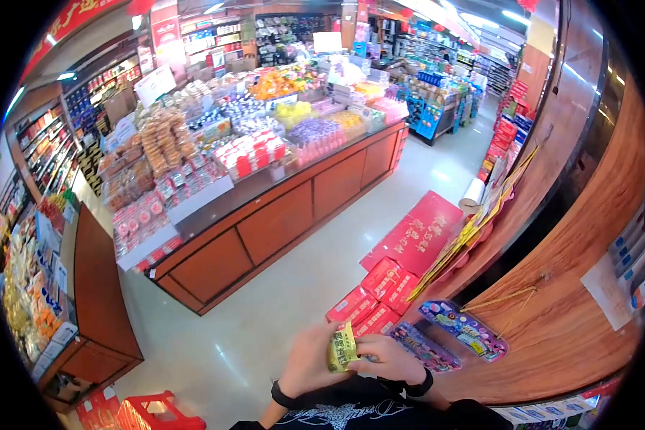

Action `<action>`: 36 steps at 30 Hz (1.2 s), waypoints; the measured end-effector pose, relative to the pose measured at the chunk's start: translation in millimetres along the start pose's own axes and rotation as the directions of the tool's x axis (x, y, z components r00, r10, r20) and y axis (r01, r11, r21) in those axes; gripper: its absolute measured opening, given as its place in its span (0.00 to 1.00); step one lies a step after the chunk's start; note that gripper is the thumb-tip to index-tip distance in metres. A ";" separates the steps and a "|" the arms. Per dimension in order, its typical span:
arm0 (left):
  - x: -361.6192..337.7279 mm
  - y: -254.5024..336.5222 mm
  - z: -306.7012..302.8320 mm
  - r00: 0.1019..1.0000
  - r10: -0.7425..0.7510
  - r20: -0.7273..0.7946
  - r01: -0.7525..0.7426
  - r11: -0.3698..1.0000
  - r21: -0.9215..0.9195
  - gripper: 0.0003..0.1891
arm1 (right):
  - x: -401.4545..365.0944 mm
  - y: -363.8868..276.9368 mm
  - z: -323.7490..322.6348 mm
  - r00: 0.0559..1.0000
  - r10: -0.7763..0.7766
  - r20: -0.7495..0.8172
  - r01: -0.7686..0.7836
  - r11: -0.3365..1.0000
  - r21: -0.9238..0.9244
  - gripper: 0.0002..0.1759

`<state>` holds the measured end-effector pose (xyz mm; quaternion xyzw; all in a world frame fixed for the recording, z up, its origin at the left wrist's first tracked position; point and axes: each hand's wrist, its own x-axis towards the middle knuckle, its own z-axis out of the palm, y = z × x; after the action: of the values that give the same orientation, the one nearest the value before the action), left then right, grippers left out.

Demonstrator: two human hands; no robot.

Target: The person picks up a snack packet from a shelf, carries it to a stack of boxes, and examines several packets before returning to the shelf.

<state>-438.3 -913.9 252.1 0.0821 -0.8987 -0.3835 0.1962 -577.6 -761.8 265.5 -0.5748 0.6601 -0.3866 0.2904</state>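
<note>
A small yellow-green snack packet (343, 347) with dark lettering is held in front of my body, low in the head view. My left hand (310, 362) is closed around the packet's left side. From the right, my right hand (388, 357) pinches the packet's edge between thumb and fingers. Both wrists have dark bands, and the hands are close together. Just beyond them, several stacked red boxes (369, 297) stand on the floor. Purple printed packages (466, 330) are beside my right hand.
A long wooden display counter (279, 222) piled with packaged sweets and snacks runs across the middle. Another stocked counter (97, 287) stands at left, near a red plastic stool-like item (158, 413). A wood-grain panel (552, 330) borders the right. A red printed board (417, 231) lies beyond the boxes.
</note>
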 end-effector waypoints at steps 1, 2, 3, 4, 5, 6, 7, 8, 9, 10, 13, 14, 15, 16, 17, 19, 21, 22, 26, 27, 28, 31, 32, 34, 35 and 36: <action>7.5 -1.6 -1.1 0.998 0.033 0.055 -0.034 0.999 0.018 0.44 | 2.8 1.3 -3.7 1.000 0.017 0.006 -0.017 1.000 -0.019 0.14; 15.8 -2.4 -3.1 0.997 0.041 0.064 -0.042 0.999 0.017 0.44 | 5.7 2.5 -7.1 1.000 0.021 -0.004 -0.021 1.000 -0.019 0.14; 25.1 -2.2 -5.2 0.989 0.037 0.144 -0.038 0.999 0.000 0.46 | 8.4 4.0 -10.9 0.999 0.043 -0.015 -0.043 0.999 0.010 0.14; 33.8 -1.9 -5.9 0.974 0.035 0.222 -0.032 0.999 -0.018 0.48 | 11.0 6.1 -15.3 0.998 0.066 -0.022 -0.065 0.997 0.037 0.14; 41.0 -0.8 -5.5 0.974 0.042 0.223 -0.038 0.999 -0.024 0.48 | 13.3 9.2 -19.2 0.997 0.071 -0.027 -0.070 0.997 0.031 0.14; 47.7 0.5 -4.8 0.980 0.067 0.188 -0.063 0.998 -0.026 0.50 | 15.5 12.7 -22.1 0.995 0.071 -0.068 -0.066 0.995 0.070 0.14; 55.9 -1.1 -3.9 0.984 0.093 0.153 -0.090 0.996 -0.026 0.52 | 18.5 17.1 -25.2 0.991 0.070 -0.112 -0.058 0.993 0.107 0.14; 61.6 -6.7 -1.4 0.982 0.104 0.156 -0.101 0.994 -0.028 0.52 | 21.9 22.9 -27.1 0.990 0.071 -0.122 -0.059 0.993 0.102 0.14; 63.4 -13.5 1.8 0.980 0.142 0.137 -0.142 0.990 -0.010 0.54 | 25.2 28.9 -27.2 0.985 0.071 -0.159 -0.045 0.986 0.161 0.15; 67.2 -19.1 1.8 0.976 0.181 0.121 -0.183 0.983 0.008 0.55 | 29.6 32.1 -28.2 0.978 0.073 -0.196 -0.029 0.975 0.220 0.16; 78.7 -32.4 -0.6 0.966 0.193 0.172 -0.183 0.980 -0.071 0.56 | 35.9 28.5 -30.5 0.970 0.099 -0.220 -0.044 0.969 0.242 0.16; 83.5 -39.0 -0.8 0.960 0.202 0.192 -0.190 0.979 -0.079 0.56 | 37.7 27.9 -27.1 0.967 0.110 -0.232 -0.049 0.965 0.257 0.16; 90.8 -46.4 -1.8 0.945 0.240 0.221 -0.221 0.969 -0.106 0.56 | 38.8 29.1 -23.2 0.959 0.125 -0.255 -0.055 0.962 0.267 0.16; 98.5 -51.4 -5.2 0.926 0.283 0.251 -0.256 0.957 -0.134 0.56 | 39.4 30.8 -20.2 0.943 0.190 -0.272 -0.088 0.934 0.347 0.16; 105.9 -51.9 -11.6 0.912 0.303 0.278 -0.273 0.952 -0.141 0.56 | 41.8 30.0 -16.9 0.924 0.252 -0.289 -0.113 0.899 0.424 0.16; 119.5 -49.6 -22.3 0.878 0.330 0.348 -0.285 0.942 -0.176 0.55 | 47.4 18.8 -11.6 0.894 0.253 -0.370 -0.091 0.910 0.404 0.16; 129.2 -53.7 -29.6 0.842 0.370 0.393 -0.312 0.928 -0.204 0.54 | 51.5 14.9 -5.5 0.859 0.252 -0.445 -0.078 0.925 0.373 0.16; 133.0 -56.6 -33.1 0.824 0.380 0.421 -0.316 0.924 -0.215 0.53 | 53.2 18.2 0.8 0.847 0.259 -0.464 -0.082 0.926 0.369 0.15; 142.9 -68.1 -47.9 0.753 0.353 0.556 -0.278 0.936 -0.218 0.51 | 64.7 18.9 28.3 0.787 0.276 -0.552 -0.109 0.943 0.316 0.16; 143.8 -69.9 -50.1 0.737 0.334 0.588 -0.277 0.942 -0.188 0.50 | 66.5 16.8 34.8 0.763 0.287 -0.579 -0.112 0.941 0.318 0.16; 144.4 -72.1 -50.3 0.718 0.317 0.620 -0.279 0.947 -0.161 0.50 | 67.2 13.8 41.5 0.735 0.275 -0.619 -0.098 0.947 0.305 0.16; 141.5 -83.9 -36.1 0.679 0.532 0.506 -0.452 0.846 -0.284 0.53 | 61.6 5.8 56.2 0.666 0.291 -0.687 -0.093 0.946 0.310 0.16; 137.6 -84.1 -30.5 0.648 0.553 0.524 -0.460 0.832 -0.309 0.53 | 56.1 3.5 61.9 0.656 0.300 -0.693 -0.089 0.942 0.324 0.17; 129.1 -80.8 -18.3 0.754 0.525 0.396 -0.379 0.839 -0.391 0.54 | 43.5 4.9 79.1 0.599 0.340 -0.725 -0.131 0.935 0.330 0.19; 127.8 -80.6 -12.6 0.726 0.548 0.414 -0.386 0.824 -0.414 0.54 | 39.4 -1.1 85.6 0.508 0.381 -0.773 -0.090 0.915 0.393 0.20; 126.1 -80.0 -6.6 0.749 0.521 0.409 -0.282 0.810 -0.515 0.53 | 34.5 -9.0 91.8 0.412 0.423 -0.807 -0.040 0.893 0.448 0.21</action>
<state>-550.5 -1011.2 235.0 -0.2723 -0.8075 -0.5223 0.0316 -502.6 -812.3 226.4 -0.1226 0.7037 -0.6979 0.0520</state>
